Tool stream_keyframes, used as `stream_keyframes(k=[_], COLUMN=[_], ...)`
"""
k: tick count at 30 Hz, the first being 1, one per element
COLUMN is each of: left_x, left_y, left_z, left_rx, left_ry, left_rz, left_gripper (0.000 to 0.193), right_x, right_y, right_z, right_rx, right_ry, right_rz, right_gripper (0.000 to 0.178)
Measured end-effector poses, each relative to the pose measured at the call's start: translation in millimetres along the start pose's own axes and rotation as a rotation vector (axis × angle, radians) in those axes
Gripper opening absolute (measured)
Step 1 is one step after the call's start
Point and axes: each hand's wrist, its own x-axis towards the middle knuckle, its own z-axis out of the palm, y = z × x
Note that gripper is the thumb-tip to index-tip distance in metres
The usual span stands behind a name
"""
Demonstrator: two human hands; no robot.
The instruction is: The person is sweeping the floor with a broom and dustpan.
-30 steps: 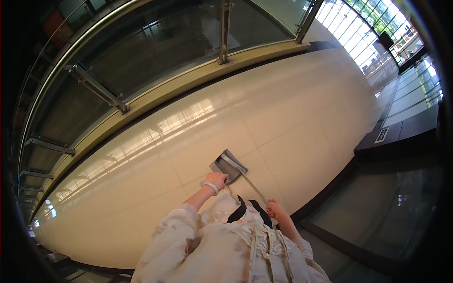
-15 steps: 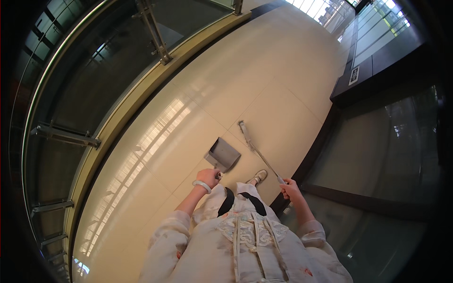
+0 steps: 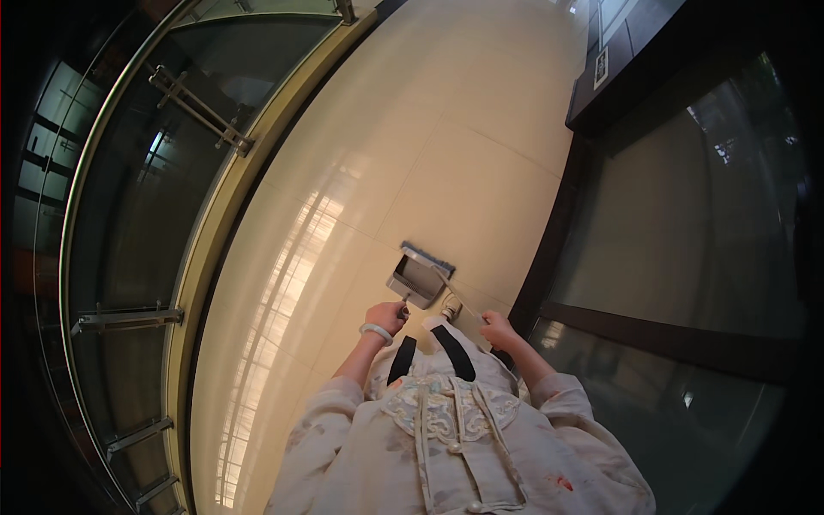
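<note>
My left hand (image 3: 387, 318), with a pale bangle at the wrist, is closed round the handle of a grey dustpan (image 3: 419, 279). The pan rests on the tiled floor with its open side facing away from me. My right hand (image 3: 499, 330) grips the thin stick of a broom (image 3: 429, 256). The broom's grey-blue head lies across the far edge of the dustpan, and its stick slants back over the pan's right side. Whether anything lies inside the pan is too small to tell.
Shiny cream floor tiles (image 3: 463, 172) run ahead of me. On the left a glass railing with a metal handrail (image 3: 70, 197) stands on a yellowish curb (image 3: 199, 257). Dark-framed glass panels (image 3: 678, 232) line the right. A shoe (image 3: 451, 306) of mine is close beside the dustpan.
The broom head has come in from the floor beyond to the dustpan's far edge. My right hand has moved left, nearer the left. The view has shifted along the walkway.
</note>
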Motion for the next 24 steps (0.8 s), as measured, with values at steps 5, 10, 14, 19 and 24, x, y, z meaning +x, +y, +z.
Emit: stream_keyframes(k=[5,10,14,19,24], left_x=[17,43,70,101,119], left_y=[36,62,91,126,133], left_z=[-9,-9,-1,14,13], left_rx=[0.028,0.016,0.002,0.058,0.144], left_ry=[0.005,0.002,-0.060,-0.120,-0.158], left_rz=[-0.043,-0.043,0.039,0.156,0.113], left_gripper=[0.016,0.017,0.018,0.020,0.025], right_x=[-28,-23,39,104,61], right_y=[47,62,78,98,87], right_z=[-106,-157,-171,-153,-115], right_rx=[0.870,0.718,0.465,0.248,-0.010], right_ry=[-0.241,-0.029,0.192,0.400,0.141], right_rz=[0.374,0.333,0.258,0.258,0.105], right_gripper=[0.034,0.032,0.032,0.022,0.028])
